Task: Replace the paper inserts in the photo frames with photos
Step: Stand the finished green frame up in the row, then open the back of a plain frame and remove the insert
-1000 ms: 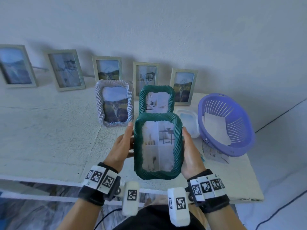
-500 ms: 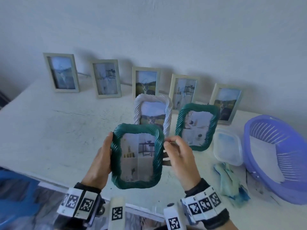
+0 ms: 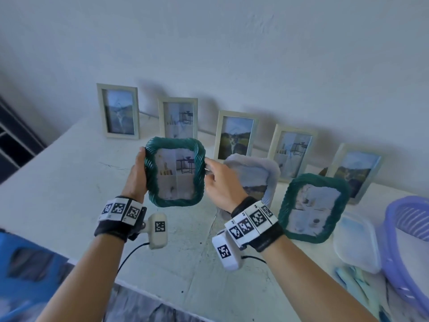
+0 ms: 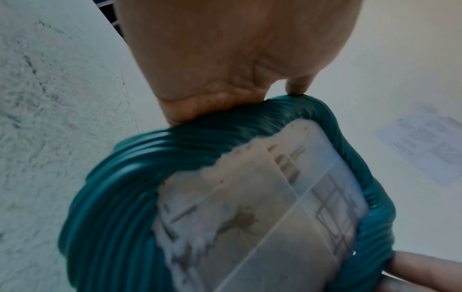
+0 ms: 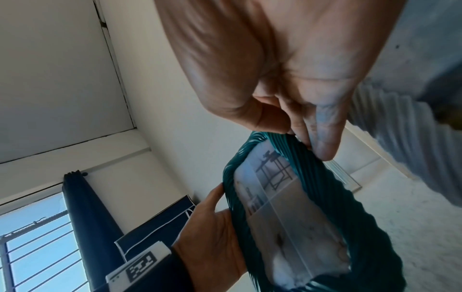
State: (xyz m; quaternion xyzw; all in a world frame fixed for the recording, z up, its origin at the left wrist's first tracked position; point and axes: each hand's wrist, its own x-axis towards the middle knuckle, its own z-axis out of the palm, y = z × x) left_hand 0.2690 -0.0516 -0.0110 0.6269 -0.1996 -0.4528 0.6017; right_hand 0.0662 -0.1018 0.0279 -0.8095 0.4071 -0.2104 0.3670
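Because we meant to stand it on the desk [image 3: 69, 182], our left hand [image 3: 137, 173] and right hand [image 3: 220, 184] each gripped the green frame [image 3: 175, 175] upright by an edge.

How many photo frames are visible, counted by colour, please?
Pale rectangular frames, by the wall: 5
Green twisted frames: 2, held and standing
White twisted frame: 1
Total: 8

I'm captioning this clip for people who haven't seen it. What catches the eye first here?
The green rope-edged frame held up above the table, left hand gripping one side, right hand pinching the other. Behind it, five pale frames lean along the wall; a purple basket sits far right.
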